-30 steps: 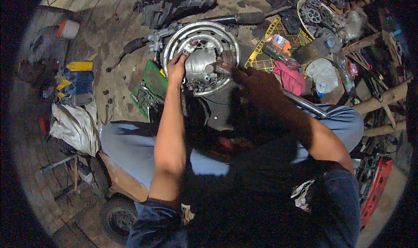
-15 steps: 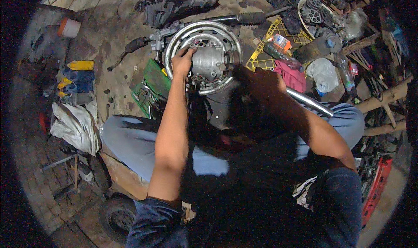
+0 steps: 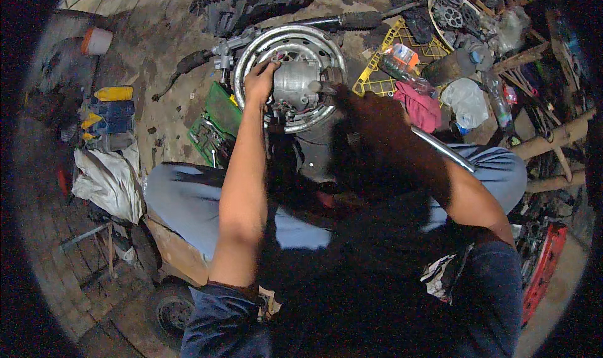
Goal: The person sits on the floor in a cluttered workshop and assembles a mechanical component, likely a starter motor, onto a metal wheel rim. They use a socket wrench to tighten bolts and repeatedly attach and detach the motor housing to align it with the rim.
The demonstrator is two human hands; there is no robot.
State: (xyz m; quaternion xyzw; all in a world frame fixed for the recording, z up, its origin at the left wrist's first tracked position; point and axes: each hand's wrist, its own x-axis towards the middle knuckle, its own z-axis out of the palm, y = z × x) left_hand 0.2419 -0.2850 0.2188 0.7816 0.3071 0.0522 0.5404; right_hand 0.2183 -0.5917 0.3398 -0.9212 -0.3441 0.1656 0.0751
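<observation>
A grey cylindrical metal housing (image 3: 295, 81), like a car air-conditioning compressor, lies on a round steel wheel rim (image 3: 336, 47) in front of me. My left hand (image 3: 259, 85) grips the housing's left end, thumb and fingers curled against it. On the other side, my right hand (image 3: 383, 116) is in deep shadow, closed round a tool with a shiny tubular handle (image 3: 445, 149). The handle sticks out behind the hand, over my right forearm. A pale blunt end (image 3: 322, 87), probably the tool's head, shows beside the housing's dark right end; whether they touch is unclear.
Left of the rim lies a green tray (image 3: 220, 116) with spanners. To the right are a yellow plastic crate (image 3: 380, 59), a plastic bottle (image 3: 402, 72), a pink cloth (image 3: 416, 103) and a basin of metal parts (image 3: 433, 6). A dark steering rack (image 3: 326, 24) lies behind.
The whole view has shifted slightly. The pale blunt end by the housing shows more clearly and sits a little higher. My left hand keeps its grip on the housing.
</observation>
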